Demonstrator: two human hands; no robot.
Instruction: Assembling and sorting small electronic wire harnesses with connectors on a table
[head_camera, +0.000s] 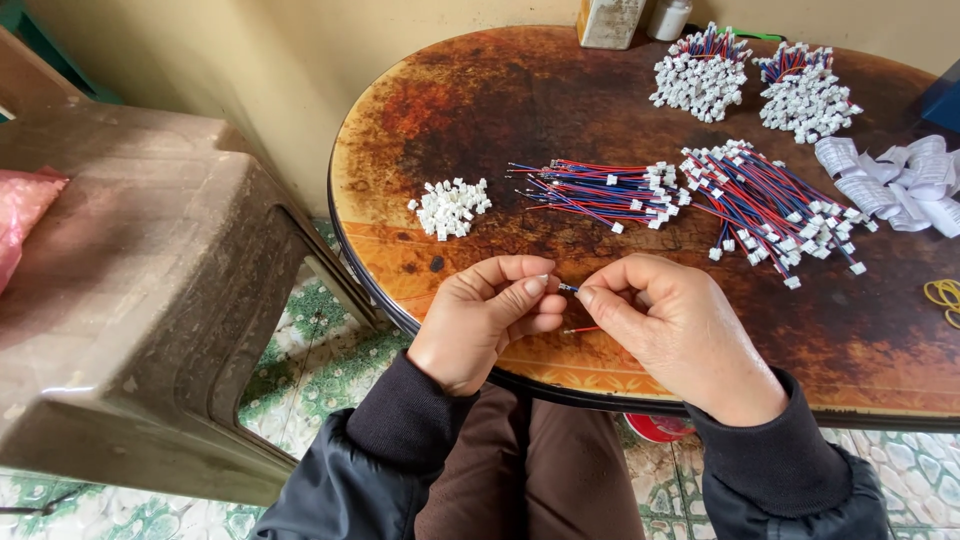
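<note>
Head camera looks steeply down, close over table (560, 90).

- Whatever the left hand (487, 318) pinches is hidden under its thumb and forefinger — too small to tell.
- The wire (578, 328) shows only as short blue and red bits; the right hand (672, 330) covers the rest.
- The yellow rubber bands (946, 296) and white paper strips (897, 182) run off the right edge.
- Two containers (636, 20) are cut by the top edge.
- A pink bag (22, 215) is cropped at the left.
</note>
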